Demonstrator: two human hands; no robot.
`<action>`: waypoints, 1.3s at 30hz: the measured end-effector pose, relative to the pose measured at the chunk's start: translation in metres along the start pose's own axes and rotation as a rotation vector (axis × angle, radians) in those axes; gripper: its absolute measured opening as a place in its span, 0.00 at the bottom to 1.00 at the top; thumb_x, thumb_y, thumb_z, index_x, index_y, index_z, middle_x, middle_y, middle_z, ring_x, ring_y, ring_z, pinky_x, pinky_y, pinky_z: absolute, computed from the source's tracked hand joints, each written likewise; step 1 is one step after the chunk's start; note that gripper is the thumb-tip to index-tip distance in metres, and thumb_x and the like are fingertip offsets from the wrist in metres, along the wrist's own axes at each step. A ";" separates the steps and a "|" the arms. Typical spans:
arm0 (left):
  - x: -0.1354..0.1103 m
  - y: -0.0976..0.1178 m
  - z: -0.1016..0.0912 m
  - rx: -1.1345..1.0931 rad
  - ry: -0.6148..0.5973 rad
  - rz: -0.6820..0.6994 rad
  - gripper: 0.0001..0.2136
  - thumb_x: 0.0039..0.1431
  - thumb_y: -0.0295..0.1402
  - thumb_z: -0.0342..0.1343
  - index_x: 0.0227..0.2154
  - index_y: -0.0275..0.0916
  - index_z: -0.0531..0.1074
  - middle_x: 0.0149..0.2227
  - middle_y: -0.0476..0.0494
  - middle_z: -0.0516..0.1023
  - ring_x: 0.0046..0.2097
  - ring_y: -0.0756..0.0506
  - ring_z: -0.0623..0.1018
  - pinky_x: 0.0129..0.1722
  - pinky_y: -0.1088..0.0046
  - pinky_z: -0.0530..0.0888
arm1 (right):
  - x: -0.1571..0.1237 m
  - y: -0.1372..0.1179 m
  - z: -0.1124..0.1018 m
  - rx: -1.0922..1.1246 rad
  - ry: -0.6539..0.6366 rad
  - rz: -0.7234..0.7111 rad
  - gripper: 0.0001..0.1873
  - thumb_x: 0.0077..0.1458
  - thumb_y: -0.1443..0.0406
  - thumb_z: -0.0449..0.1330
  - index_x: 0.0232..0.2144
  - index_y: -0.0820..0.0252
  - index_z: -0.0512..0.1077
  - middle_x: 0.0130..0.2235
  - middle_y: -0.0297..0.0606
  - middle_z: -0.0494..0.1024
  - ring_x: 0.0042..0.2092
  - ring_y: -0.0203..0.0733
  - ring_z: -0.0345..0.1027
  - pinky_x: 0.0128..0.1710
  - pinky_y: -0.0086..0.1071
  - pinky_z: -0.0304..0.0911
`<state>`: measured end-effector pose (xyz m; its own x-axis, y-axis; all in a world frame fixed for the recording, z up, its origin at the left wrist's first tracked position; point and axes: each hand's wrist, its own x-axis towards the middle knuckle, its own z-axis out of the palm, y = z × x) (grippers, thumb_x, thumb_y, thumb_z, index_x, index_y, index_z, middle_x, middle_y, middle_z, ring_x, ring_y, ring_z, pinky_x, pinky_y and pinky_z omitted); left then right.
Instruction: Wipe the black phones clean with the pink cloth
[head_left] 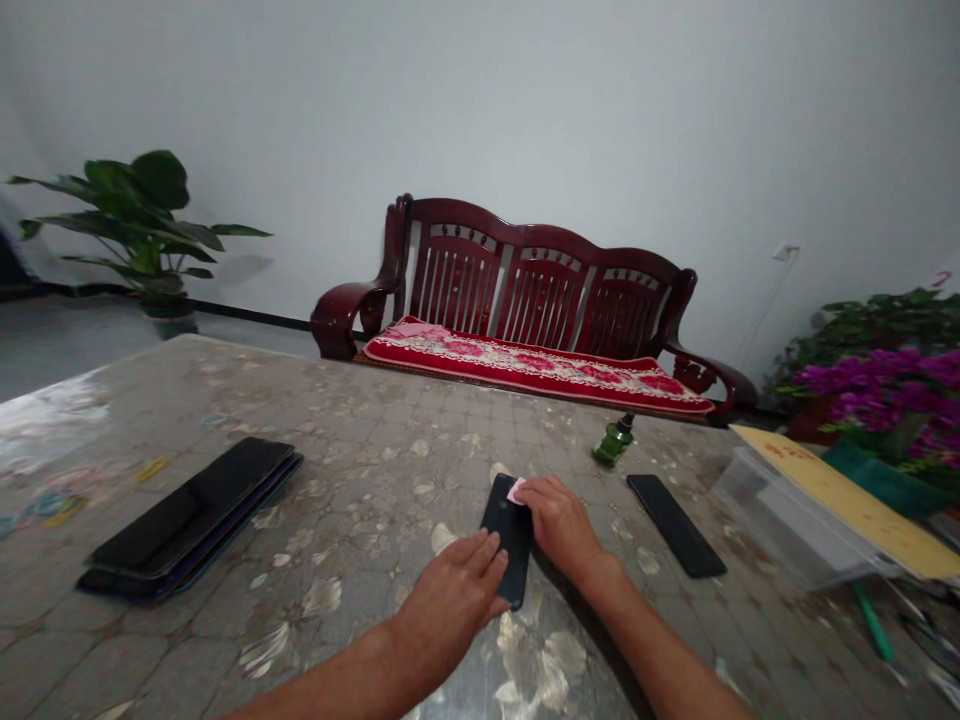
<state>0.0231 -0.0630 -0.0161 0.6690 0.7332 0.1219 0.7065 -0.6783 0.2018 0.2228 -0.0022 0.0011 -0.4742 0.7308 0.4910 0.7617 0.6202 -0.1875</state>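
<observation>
A dark phone (pixel 514 570) lies on the patterned table between my hands. My left hand (pixel 459 580) holds it steady, fingers laid across its left edge and the thumb by its lower end. Pinched in the fingers of my right hand (pixel 556 520) is a small pink cloth (pixel 516 491), pressed on the phone's upper part. What lies under my left fingers is hidden. A second black phone (pixel 676 527) rests on the table to the right. Beyond my right hand stands a small green bottle (pixel 613 442) with a black top.
On the left is a stack of dark phones (pixel 195 510), with coloured rubber bands (pixel 64 505) beside it. A clear plastic box (pixel 784 520) with a yellow board (pixel 847 490) on top stands right. A wooden bench (pixel 525 270) is behind the table (pixel 360 420).
</observation>
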 end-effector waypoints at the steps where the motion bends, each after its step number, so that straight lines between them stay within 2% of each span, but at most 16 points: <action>1: 0.000 0.000 0.000 -0.001 0.006 0.001 0.21 0.63 0.37 0.61 0.56 0.36 0.71 0.60 0.32 0.72 0.62 0.36 0.71 0.61 0.58 0.69 | -0.001 -0.001 0.000 0.010 0.003 0.003 0.16 0.58 0.78 0.55 0.39 0.60 0.79 0.40 0.41 0.82 0.42 0.44 0.72 0.45 0.37 0.69; 8: 0.000 0.000 0.002 0.002 0.023 0.005 0.20 0.62 0.35 0.62 0.55 0.34 0.72 0.59 0.31 0.73 0.61 0.35 0.72 0.60 0.56 0.70 | -0.009 -0.012 -0.008 0.109 -0.062 -0.093 0.17 0.59 0.77 0.53 0.39 0.57 0.79 0.40 0.39 0.81 0.42 0.42 0.72 0.45 0.34 0.68; 15: -0.002 -0.002 0.003 -0.004 0.028 0.010 0.19 0.65 0.36 0.58 0.57 0.38 0.70 0.60 0.34 0.72 0.62 0.36 0.70 0.61 0.57 0.69 | 0.015 -0.009 0.006 0.025 -0.071 0.089 0.18 0.57 0.78 0.55 0.39 0.58 0.80 0.40 0.40 0.82 0.43 0.43 0.73 0.48 0.36 0.68; 20: -0.002 -0.002 0.003 0.012 0.020 0.020 0.20 0.65 0.35 0.58 0.57 0.34 0.70 0.61 0.31 0.71 0.62 0.36 0.70 0.61 0.57 0.69 | 0.009 -0.021 0.007 0.125 -0.079 -0.016 0.19 0.56 0.79 0.54 0.38 0.57 0.80 0.40 0.38 0.82 0.44 0.42 0.73 0.48 0.34 0.68; 22: -0.002 -0.001 0.003 0.023 0.018 0.019 0.20 0.65 0.34 0.58 0.57 0.33 0.70 0.60 0.30 0.72 0.62 0.35 0.71 0.60 0.56 0.70 | 0.006 -0.019 0.004 0.152 -0.080 -0.037 0.19 0.57 0.78 0.53 0.37 0.57 0.80 0.39 0.37 0.83 0.43 0.42 0.73 0.47 0.34 0.68; 28: -0.001 -0.002 0.008 0.029 0.057 0.028 0.19 0.65 0.35 0.58 0.56 0.35 0.71 0.60 0.30 0.72 0.62 0.35 0.71 0.59 0.56 0.70 | 0.004 -0.005 0.001 0.094 0.011 0.076 0.18 0.58 0.77 0.52 0.37 0.58 0.80 0.39 0.39 0.83 0.42 0.42 0.74 0.47 0.36 0.68; 34: -0.002 -0.003 0.010 0.023 0.106 0.015 0.18 0.64 0.36 0.59 0.55 0.37 0.72 0.58 0.33 0.75 0.61 0.37 0.73 0.62 0.55 0.68 | -0.005 -0.012 -0.006 0.185 -0.094 -0.060 0.20 0.51 0.80 0.53 0.35 0.56 0.80 0.36 0.37 0.81 0.41 0.42 0.72 0.44 0.33 0.67; 39: -0.001 -0.002 0.004 0.053 0.062 0.020 0.19 0.63 0.36 0.60 0.55 0.36 0.72 0.59 0.31 0.73 0.61 0.36 0.72 0.62 0.54 0.68 | 0.001 -0.001 -0.002 0.138 -0.011 0.055 0.18 0.56 0.78 0.52 0.36 0.58 0.79 0.37 0.39 0.81 0.41 0.42 0.73 0.45 0.35 0.67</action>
<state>0.0219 -0.0622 -0.0209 0.6685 0.7202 0.1855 0.7057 -0.6931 0.1473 0.2222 -0.0021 0.0033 -0.4386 0.7676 0.4673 0.7194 0.6115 -0.3293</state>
